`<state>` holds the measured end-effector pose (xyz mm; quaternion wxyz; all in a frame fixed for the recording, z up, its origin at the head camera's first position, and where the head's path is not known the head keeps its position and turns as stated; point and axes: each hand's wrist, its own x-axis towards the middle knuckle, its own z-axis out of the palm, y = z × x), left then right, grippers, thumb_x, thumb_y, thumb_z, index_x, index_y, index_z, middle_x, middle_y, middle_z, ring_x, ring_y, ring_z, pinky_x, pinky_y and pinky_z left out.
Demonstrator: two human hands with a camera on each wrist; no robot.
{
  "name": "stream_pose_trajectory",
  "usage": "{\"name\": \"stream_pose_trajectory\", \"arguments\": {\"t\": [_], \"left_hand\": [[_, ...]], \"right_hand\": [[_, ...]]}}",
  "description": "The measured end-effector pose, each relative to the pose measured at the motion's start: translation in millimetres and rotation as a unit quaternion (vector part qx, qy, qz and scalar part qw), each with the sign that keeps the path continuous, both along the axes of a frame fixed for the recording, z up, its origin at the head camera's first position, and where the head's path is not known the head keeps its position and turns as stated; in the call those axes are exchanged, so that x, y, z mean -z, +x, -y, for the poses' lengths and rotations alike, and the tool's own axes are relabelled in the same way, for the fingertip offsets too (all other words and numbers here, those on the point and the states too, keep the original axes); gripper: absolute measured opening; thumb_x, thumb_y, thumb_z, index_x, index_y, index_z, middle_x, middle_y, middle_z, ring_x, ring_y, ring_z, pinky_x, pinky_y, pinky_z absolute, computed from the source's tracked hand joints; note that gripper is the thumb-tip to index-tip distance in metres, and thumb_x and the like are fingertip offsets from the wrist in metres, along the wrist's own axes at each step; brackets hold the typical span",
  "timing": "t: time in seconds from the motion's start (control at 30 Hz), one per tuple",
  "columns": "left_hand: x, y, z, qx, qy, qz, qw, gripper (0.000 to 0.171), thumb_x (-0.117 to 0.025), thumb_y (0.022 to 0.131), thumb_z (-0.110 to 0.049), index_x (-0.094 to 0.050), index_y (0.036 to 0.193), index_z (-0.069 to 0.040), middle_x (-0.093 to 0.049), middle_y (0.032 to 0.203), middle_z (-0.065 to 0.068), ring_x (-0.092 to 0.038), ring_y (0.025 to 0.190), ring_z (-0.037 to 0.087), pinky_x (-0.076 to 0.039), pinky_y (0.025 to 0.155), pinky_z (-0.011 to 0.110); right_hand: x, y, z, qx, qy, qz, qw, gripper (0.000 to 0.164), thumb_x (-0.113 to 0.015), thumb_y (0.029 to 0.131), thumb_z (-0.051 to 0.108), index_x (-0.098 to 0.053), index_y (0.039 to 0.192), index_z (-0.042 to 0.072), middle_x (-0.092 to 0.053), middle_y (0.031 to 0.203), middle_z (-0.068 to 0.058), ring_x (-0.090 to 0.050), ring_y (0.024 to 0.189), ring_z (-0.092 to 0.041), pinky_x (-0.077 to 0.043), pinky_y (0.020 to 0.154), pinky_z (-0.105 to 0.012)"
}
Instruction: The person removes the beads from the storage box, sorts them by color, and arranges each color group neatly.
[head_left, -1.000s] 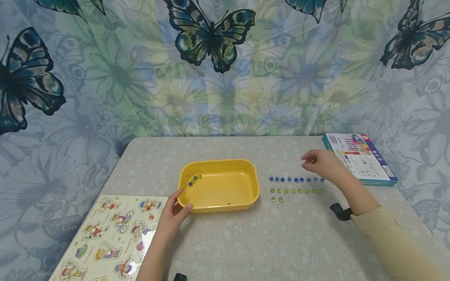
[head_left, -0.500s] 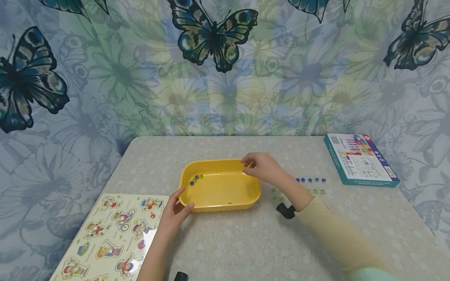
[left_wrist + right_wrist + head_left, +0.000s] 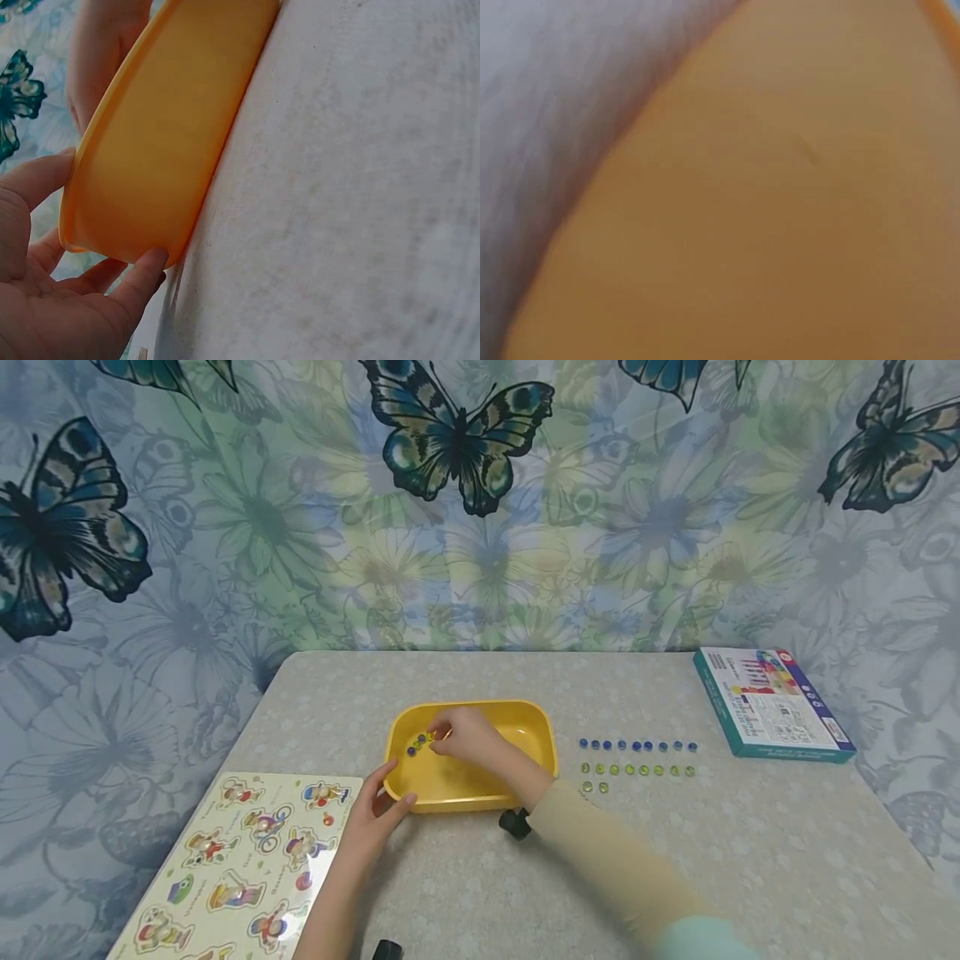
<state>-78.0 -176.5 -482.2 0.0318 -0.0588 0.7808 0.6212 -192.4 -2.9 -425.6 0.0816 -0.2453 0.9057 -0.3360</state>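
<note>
In the head view, my left hand [image 3: 377,810] holds the near left corner of a yellow plastic tray [image 3: 465,804]. The left wrist view shows its thumb at the rim and the fingers against the outer wall of the tray [image 3: 150,142]. My right hand [image 3: 472,739] reaches into the tray, fingertips beside a small group of blue beads [image 3: 411,751] and green beads [image 3: 417,744] at the left end. A gap shows between its thumb and forefinger, and no bead is visible there. Only the blurred outer wall of the tray [image 3: 727,210] fills most of the right wrist view.
Right of the tray lie a row of blue beads [image 3: 637,746], a row of green beads [image 3: 643,770] and two more green beads [image 3: 603,787]. A flat box [image 3: 776,702] sits at the back right. A picture board [image 3: 240,868] lies at the front left.
From above the right end of the bead rows, my right hand has swept left over the tray and down to the beads inside. The left hand has stayed at the tray's corner.
</note>
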Motion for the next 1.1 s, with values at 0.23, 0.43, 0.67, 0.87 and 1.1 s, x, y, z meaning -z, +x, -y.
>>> {"name": "stream_pose_trajectory", "arguments": {"t": [0.23,0.43,0.67,0.87,1.1], "left_hand": [[-2.4,-1.4,3,0.004,-0.004,-0.006,1.0,0.063,-0.066,0.087,-0.026,-0.034,0.142,-0.028,-0.028,0.149,0.001,-0.037,0.131,0.031,-0.038,0.102,0.044],[-5.3,-5.2,5,0.01,-0.002,-0.01,0.9999,0.063,-0.066,0.087,-0.026,-0.035,0.141,-0.028,-0.03,0.148,0.002,-0.038,0.131,0.031,-0.038,0.102,0.045],[-6.1,-8.1,6,0.018,0.002,-0.019,0.9996,0.063,-0.067,0.086,-0.027,-0.036,0.141,-0.026,-0.03,0.148,0.004,-0.038,0.131,0.032,-0.036,0.103,0.045],[-2.6,-8.4,7,0.016,0.006,-0.02,0.9996,0.064,-0.068,0.086,-0.028,-0.036,0.141,-0.025,-0.029,0.149,0.005,-0.037,0.131,0.033,-0.036,0.103,0.044],[-12.5,-4.9,5,0.015,0.013,-0.009,0.9998,0.063,-0.067,0.087,-0.023,-0.035,0.142,-0.022,-0.029,0.149,0.007,-0.037,0.131,0.034,-0.035,0.104,0.046]], "right_hand": [[10.8,-2.8,30,0.022,0.013,0.034,0.999,0.027,-0.072,0.081,0.017,-0.069,0.106,0.008,-0.066,0.088,0.003,-0.056,0.07,-0.007,-0.048,0.062,-0.017],[12.6,-6.5,49,0.044,0.057,0.042,0.997,0.027,-0.071,0.082,0.017,-0.068,0.108,0.009,-0.066,0.093,0.002,-0.053,0.069,-0.009,-0.046,0.063,-0.019],[19.5,-9.7,59,0.064,0.091,0.042,0.993,0.027,-0.066,0.084,0.013,-0.068,0.111,0.01,-0.067,0.106,0.001,-0.054,0.078,-0.01,-0.048,0.072,-0.02],[22.8,-9.4,61,0.054,0.122,0.018,0.991,0.013,-0.067,0.082,0.012,-0.07,0.094,0.009,-0.065,0.085,0.004,-0.053,0.071,-0.011,-0.047,0.065,-0.02],[25.4,-7.2,61,0.035,0.148,-0.013,0.988,0.005,-0.067,0.079,0.01,-0.064,0.075,0.012,-0.057,0.069,0.005,-0.049,0.061,-0.011,-0.039,0.052,-0.02]]}}
